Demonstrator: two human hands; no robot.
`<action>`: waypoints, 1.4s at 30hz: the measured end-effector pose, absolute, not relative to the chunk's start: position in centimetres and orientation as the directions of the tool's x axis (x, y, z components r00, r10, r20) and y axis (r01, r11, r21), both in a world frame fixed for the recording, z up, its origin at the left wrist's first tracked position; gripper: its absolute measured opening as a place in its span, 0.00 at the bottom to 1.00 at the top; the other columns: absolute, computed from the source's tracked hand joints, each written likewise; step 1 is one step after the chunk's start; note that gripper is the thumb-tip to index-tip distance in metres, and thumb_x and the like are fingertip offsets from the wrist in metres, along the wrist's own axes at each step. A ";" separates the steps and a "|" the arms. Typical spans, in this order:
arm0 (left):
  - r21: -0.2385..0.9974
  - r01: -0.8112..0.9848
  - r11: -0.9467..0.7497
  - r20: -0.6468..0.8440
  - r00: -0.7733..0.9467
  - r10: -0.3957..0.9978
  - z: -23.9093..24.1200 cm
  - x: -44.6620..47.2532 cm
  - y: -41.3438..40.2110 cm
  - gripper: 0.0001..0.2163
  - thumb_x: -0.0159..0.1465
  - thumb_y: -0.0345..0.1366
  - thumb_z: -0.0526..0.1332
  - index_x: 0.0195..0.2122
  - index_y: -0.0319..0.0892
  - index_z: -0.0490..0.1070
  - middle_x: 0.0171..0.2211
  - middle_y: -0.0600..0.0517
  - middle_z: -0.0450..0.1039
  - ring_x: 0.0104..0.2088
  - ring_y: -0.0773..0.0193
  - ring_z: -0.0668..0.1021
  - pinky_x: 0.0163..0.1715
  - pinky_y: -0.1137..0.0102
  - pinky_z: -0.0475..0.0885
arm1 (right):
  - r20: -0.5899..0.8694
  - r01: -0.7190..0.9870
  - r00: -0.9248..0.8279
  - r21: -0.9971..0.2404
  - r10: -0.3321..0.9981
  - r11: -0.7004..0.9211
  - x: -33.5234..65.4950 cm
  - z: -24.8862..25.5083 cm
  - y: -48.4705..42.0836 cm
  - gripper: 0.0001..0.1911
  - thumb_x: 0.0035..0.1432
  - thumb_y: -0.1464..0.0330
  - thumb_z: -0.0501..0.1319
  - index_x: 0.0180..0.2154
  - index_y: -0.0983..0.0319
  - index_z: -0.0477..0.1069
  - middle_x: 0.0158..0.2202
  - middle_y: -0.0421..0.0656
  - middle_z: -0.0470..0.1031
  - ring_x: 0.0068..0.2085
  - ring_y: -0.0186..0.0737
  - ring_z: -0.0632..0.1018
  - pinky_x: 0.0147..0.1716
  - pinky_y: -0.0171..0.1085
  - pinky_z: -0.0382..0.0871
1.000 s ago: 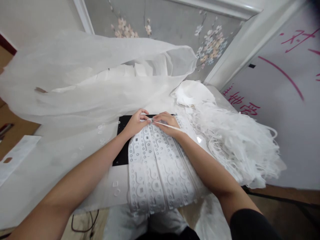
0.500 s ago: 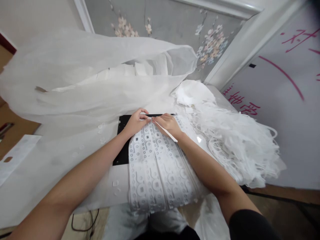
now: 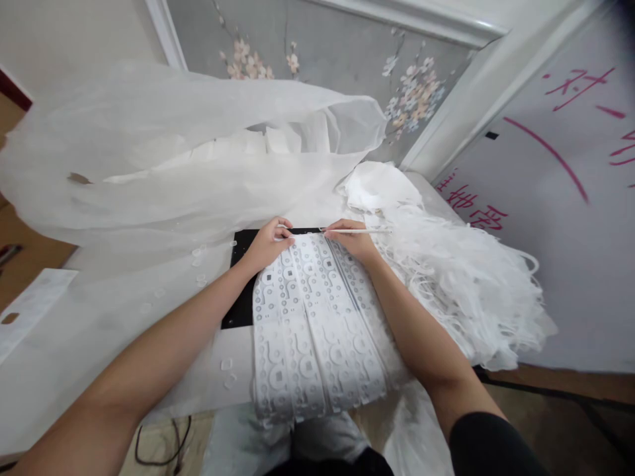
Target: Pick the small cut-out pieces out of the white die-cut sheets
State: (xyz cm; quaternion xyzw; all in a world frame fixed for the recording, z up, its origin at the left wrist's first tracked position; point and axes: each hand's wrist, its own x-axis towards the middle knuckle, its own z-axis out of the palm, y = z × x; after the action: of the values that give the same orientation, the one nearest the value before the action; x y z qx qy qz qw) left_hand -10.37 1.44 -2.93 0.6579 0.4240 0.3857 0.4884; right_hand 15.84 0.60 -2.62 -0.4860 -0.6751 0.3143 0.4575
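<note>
White circle-patterned sheeting (image 3: 320, 324), hands (image 3: 269, 246) (image 3: 354, 240) at its far edge.

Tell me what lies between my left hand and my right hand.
Between your left hand and right hand, the head view shows the far end of the patterned white sheets, with a strip of the black board just beyond it.

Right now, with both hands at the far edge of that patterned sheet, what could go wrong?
The sheet reaches past the front edge of the table, so a tug might drag it out of place. The strip in the right hand points toward the white pile and could snag there. Small pieces lie near the left forearm, which might brush them aside.
</note>
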 end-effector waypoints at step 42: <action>0.992 0.065 -0.109 0.078 0.359 0.930 -2.4 -10.3 0.9 0.18 0.56 0.40 0.70 0.44 0.43 0.67 0.32 0.53 0.78 0.25 0.68 0.74 0.27 0.73 0.67 | 0.518 0.671 -0.472 -0.315 0.714 0.672 10.6 -2.1 -1.7 0.09 0.67 0.63 0.59 0.41 0.57 0.76 0.44 0.44 0.82 0.49 0.46 0.79 0.50 0.44 0.68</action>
State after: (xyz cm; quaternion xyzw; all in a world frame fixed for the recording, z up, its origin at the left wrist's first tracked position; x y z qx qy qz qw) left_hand -10.33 0.94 -2.45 0.6259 0.3973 0.4031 0.5365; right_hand 10.55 -1.70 -2.14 -0.4038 -0.8571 0.0338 0.3181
